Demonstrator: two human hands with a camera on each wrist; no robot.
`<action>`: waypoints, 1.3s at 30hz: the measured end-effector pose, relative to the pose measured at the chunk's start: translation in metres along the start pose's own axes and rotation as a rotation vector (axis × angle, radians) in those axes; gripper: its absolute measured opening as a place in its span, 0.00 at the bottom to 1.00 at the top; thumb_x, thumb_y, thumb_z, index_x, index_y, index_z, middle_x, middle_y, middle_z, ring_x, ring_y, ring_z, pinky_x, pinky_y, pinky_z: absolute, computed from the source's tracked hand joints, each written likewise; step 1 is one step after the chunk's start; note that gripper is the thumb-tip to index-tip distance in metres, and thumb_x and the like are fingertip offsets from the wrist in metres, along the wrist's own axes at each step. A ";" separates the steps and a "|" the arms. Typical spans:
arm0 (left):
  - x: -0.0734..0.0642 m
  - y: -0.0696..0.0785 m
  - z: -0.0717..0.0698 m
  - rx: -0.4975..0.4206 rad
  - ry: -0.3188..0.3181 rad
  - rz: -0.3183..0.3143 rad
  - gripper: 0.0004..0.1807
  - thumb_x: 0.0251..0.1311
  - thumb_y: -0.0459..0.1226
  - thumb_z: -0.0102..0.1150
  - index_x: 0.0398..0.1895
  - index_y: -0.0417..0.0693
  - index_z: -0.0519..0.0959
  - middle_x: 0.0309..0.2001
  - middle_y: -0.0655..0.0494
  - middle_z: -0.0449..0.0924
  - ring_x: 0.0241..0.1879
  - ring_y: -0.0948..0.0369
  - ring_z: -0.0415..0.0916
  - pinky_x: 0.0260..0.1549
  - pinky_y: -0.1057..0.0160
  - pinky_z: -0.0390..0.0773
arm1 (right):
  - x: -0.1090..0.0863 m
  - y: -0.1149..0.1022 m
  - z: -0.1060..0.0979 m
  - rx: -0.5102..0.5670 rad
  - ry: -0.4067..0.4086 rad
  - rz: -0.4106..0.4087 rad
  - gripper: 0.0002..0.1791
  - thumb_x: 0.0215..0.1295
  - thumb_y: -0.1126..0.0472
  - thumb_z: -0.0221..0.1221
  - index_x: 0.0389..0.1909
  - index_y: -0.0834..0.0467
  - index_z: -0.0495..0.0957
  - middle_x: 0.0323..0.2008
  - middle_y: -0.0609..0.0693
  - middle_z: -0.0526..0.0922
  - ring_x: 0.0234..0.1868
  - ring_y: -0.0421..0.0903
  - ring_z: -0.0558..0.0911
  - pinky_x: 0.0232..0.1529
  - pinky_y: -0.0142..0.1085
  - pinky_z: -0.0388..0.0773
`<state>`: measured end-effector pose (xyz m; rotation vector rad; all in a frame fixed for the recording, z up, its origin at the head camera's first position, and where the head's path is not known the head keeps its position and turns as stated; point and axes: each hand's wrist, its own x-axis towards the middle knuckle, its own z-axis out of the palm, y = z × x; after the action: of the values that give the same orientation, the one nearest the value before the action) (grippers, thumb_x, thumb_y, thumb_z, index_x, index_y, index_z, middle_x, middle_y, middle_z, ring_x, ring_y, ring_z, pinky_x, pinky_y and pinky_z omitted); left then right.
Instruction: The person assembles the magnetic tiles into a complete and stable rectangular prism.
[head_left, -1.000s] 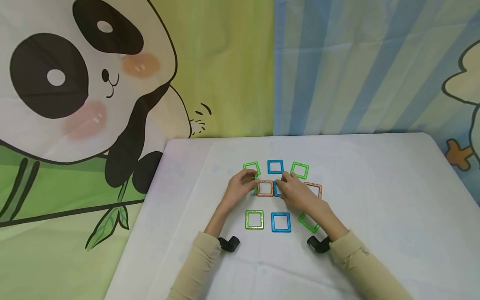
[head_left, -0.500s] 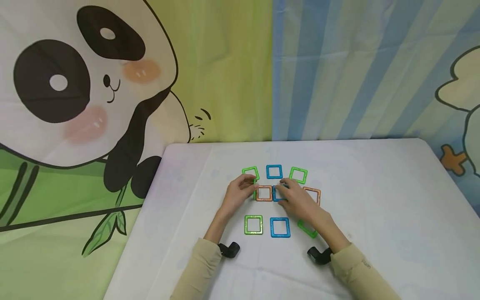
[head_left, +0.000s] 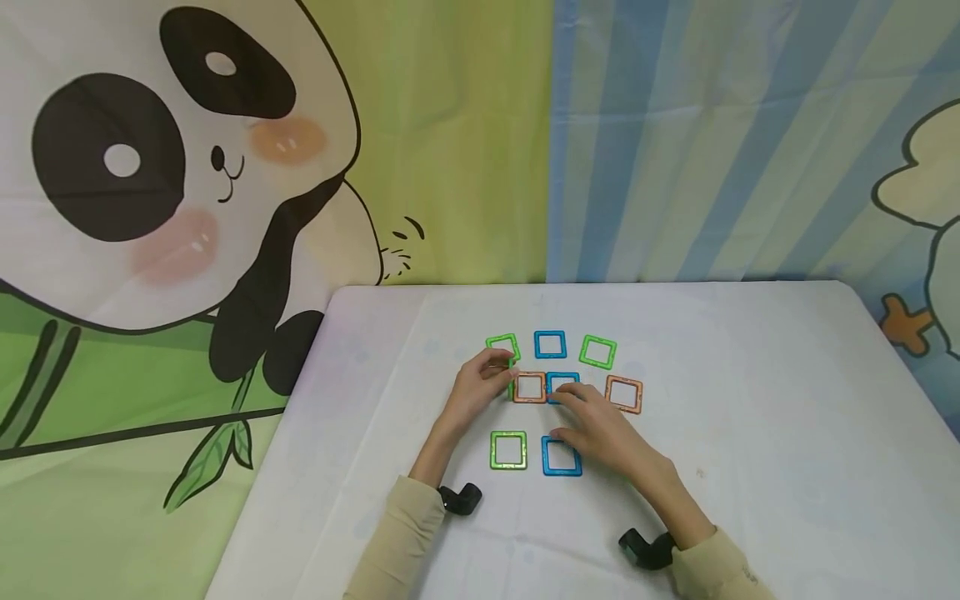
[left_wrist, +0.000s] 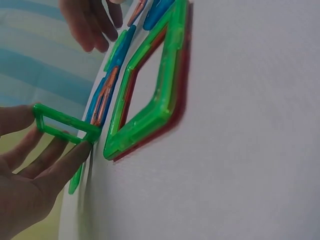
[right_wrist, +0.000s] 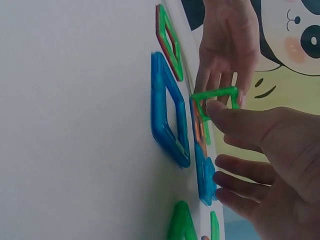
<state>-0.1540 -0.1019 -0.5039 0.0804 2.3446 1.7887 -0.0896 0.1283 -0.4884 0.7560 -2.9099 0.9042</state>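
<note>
My left hand pinches a green square magnetic tile between thumb and fingers. That tile stands upright at the left edge of an orange square tile, which lies flat. A blue square tile lies right beside the orange one. Over its near edge hover the spread, loosely bent fingers of my right hand, which holds nothing. The right thumb is above the far edge of another blue tile nearer to me. In the right wrist view, the right thumb overlaps the upright green tile; contact is unclear.
Behind the hands lie a green tile, a blue tile and another green tile. An orange tile is to the right. A green tile lies front left; another green tile shows beneath the right hand.
My right hand has drawn back towards me from the middle blue tile, uncovering more of it and the right orange tile. The left hand keeps its hold on the green tile.
</note>
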 end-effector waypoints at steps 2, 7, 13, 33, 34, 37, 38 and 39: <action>0.000 0.000 0.000 0.011 0.001 0.001 0.18 0.69 0.39 0.65 0.60 0.49 0.80 0.57 0.50 0.83 0.59 0.53 0.82 0.55 0.55 0.82 | -0.004 -0.002 0.002 0.006 0.001 -0.015 0.30 0.56 0.60 0.76 0.60 0.62 0.80 0.60 0.60 0.80 0.62 0.59 0.79 0.60 0.53 0.79; 0.000 0.001 0.000 0.036 -0.006 0.003 0.19 0.69 0.40 0.65 0.61 0.50 0.79 0.58 0.51 0.83 0.60 0.53 0.81 0.57 0.53 0.81 | -0.014 -0.010 0.006 -0.007 -0.034 -0.013 0.32 0.54 0.59 0.77 0.61 0.59 0.80 0.59 0.57 0.81 0.60 0.56 0.80 0.59 0.51 0.81; 0.000 0.001 0.001 0.040 -0.002 -0.001 0.20 0.68 0.39 0.65 0.61 0.49 0.79 0.57 0.50 0.83 0.60 0.53 0.80 0.59 0.52 0.80 | -0.023 -0.015 0.008 -0.052 -0.073 -0.015 0.32 0.51 0.56 0.79 0.59 0.58 0.82 0.56 0.54 0.82 0.57 0.53 0.80 0.56 0.48 0.82; -0.001 0.003 0.001 0.023 -0.015 -0.013 0.20 0.68 0.40 0.65 0.61 0.47 0.78 0.58 0.48 0.82 0.61 0.52 0.79 0.61 0.50 0.78 | -0.025 -0.017 0.011 -0.108 -0.090 -0.055 0.31 0.48 0.56 0.81 0.53 0.61 0.83 0.46 0.50 0.80 0.46 0.46 0.76 0.48 0.43 0.80; -0.001 0.003 0.001 0.019 -0.016 -0.014 0.20 0.68 0.39 0.65 0.61 0.47 0.78 0.58 0.48 0.82 0.61 0.52 0.79 0.62 0.50 0.77 | -0.025 -0.017 0.011 -0.108 -0.094 -0.050 0.31 0.48 0.56 0.81 0.53 0.60 0.82 0.47 0.50 0.80 0.46 0.46 0.77 0.49 0.43 0.80; -0.001 0.003 0.000 0.010 -0.015 -0.013 0.20 0.68 0.39 0.65 0.61 0.47 0.79 0.58 0.48 0.82 0.61 0.51 0.79 0.62 0.49 0.77 | -0.024 -0.018 0.010 -0.109 -0.113 -0.028 0.32 0.48 0.57 0.81 0.54 0.59 0.80 0.48 0.50 0.81 0.47 0.47 0.77 0.50 0.44 0.81; -0.001 0.003 0.000 0.008 -0.015 -0.012 0.20 0.68 0.39 0.65 0.61 0.47 0.79 0.58 0.48 0.82 0.61 0.51 0.79 0.61 0.49 0.78 | -0.023 -0.018 0.009 -0.107 -0.120 -0.021 0.32 0.48 0.57 0.81 0.55 0.59 0.80 0.48 0.50 0.81 0.47 0.47 0.77 0.50 0.45 0.81; -0.001 0.003 0.000 0.004 -0.013 -0.012 0.20 0.68 0.39 0.66 0.61 0.47 0.79 0.58 0.48 0.82 0.61 0.51 0.79 0.61 0.49 0.78 | -0.023 -0.018 0.009 -0.105 -0.126 -0.014 0.32 0.49 0.57 0.81 0.55 0.59 0.79 0.48 0.50 0.81 0.48 0.47 0.77 0.50 0.45 0.81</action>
<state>-0.1537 -0.1009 -0.5009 0.0784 2.3349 1.7720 -0.0602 0.1204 -0.4890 0.8542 -3.0274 0.7206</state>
